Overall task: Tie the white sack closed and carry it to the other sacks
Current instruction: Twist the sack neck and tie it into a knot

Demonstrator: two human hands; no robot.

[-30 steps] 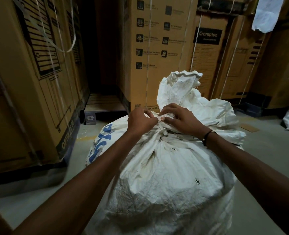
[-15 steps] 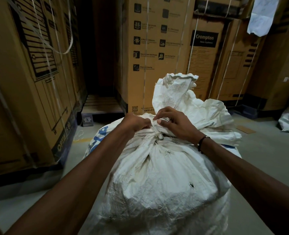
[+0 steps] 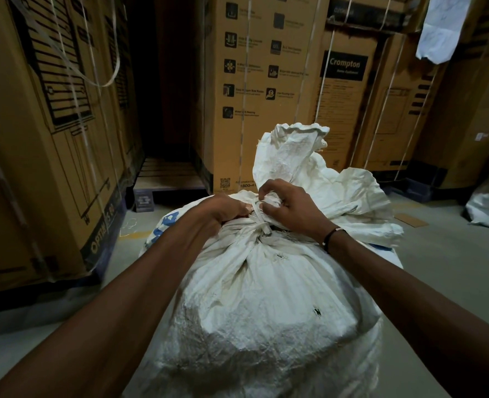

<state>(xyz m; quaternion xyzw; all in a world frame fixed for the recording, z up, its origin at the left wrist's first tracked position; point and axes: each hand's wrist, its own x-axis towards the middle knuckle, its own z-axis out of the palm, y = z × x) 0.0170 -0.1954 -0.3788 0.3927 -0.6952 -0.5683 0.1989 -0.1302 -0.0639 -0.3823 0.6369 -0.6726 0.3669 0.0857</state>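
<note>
While the bulging white woven sack (image 3: 254, 305) stands on the grey concrete floor (image 3: 438, 254), your left hand (image 3: 223, 209) and right hand (image 3: 290, 206) pinch its flat white tie strip (image 3: 259, 218), cinching the gathered neck.

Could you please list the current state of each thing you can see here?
Sack: upright, neck gathered, strip wrapped round it.
Strip: being tied, ends held.
Left hand: grips strip.
Right hand: pinches strip.
Boxes: closed, strapped.
</note>
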